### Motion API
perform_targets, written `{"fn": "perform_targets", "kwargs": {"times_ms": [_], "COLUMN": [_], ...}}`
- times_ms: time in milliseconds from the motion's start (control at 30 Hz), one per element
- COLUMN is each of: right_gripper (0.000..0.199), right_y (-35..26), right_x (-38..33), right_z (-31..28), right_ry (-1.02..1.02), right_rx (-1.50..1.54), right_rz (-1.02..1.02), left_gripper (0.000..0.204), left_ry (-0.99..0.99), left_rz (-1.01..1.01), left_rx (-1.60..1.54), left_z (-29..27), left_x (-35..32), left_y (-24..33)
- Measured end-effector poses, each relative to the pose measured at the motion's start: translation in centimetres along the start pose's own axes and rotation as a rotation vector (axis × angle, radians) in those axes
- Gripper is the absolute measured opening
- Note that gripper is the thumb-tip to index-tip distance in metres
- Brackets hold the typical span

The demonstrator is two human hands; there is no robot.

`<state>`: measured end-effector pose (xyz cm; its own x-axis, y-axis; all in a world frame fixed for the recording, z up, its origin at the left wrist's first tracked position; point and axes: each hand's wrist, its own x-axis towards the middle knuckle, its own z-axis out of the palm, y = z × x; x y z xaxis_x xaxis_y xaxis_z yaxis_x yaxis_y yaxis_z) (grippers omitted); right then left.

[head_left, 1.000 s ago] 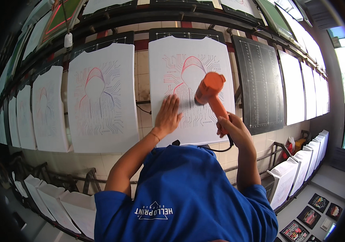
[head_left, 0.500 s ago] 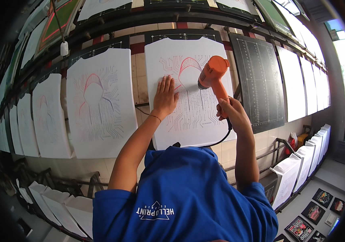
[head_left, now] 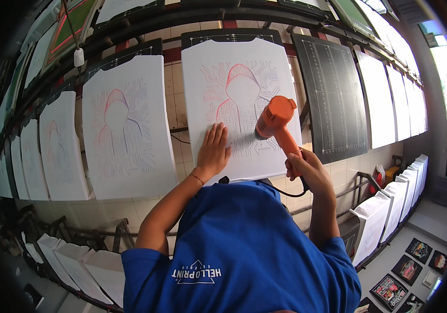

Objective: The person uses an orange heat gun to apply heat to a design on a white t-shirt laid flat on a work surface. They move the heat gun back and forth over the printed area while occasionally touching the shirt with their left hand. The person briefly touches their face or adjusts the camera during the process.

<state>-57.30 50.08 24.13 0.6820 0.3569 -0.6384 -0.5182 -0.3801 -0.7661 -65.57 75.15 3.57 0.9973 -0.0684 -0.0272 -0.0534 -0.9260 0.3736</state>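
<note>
In front of me a white T-shirt (head_left: 195, 78) lies stretched over a black printing board (head_left: 187, 39). It carries a hooded-figure print in red and blue lines, with circuit-like lines around it. My left hand (head_left: 214, 148) rests flat on the lower left of the shirt, fingers out. My right hand (head_left: 309, 169) grips the handle of an orange heat gun (head_left: 281, 122). Its dark nozzle points left and down over the lower right of the print; the gap to the cloth is hard to judge. A black cord runs from the handle toward my waist.
To the left, another printed shirt (head_left: 124, 172) lies on its board, with several more beyond. A bare black board (head_left: 330, 99) stands to the right, followed by blank white shirts (head_left: 375, 99). A dark rail (head_left: 202, 18) crosses behind. Boards with shirts (head_left: 372, 224) also line the row behind me.
Both hands have moved down the shirt toward me. The heat gun's nozzle has gone from the middle of the print to its lower right part.
</note>
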Motion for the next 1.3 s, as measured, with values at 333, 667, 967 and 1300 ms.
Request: {"fn": "perform_targets", "kwargs": {"times_ms": [333, 667, 967, 1300], "right_gripper": [0.038, 0.037, 0.038, 0.032], "right_y": [1.7, -1.6, -6.8, -4.8], "right_x": [-3.7, 1.6, 8.9, 5.7], "right_z": [-0.1, -2.9, -3.8, -5.7], "right_ry": [-0.132, -0.092, -0.059, -0.152], "right_rx": [-0.030, -0.118, -0.202, -0.124], "right_rz": [0.045, -0.105, -0.189, -0.054], "left_gripper": [0.067, 0.067, 0.068, 0.063], "left_ry": [0.275, 0.139, 0.109, 0.387], "left_rz": [-0.168, -0.103, -0.123, -0.193], "left_rx": [0.057, 0.002, -0.017, 0.098], "left_z": [0.5, 1.0, 1.1, -0.2], "left_x": [6.6, 0.5, -1.0, 12.5], "left_y": [-3.7, 1.7, 1.8, -6.0]}}
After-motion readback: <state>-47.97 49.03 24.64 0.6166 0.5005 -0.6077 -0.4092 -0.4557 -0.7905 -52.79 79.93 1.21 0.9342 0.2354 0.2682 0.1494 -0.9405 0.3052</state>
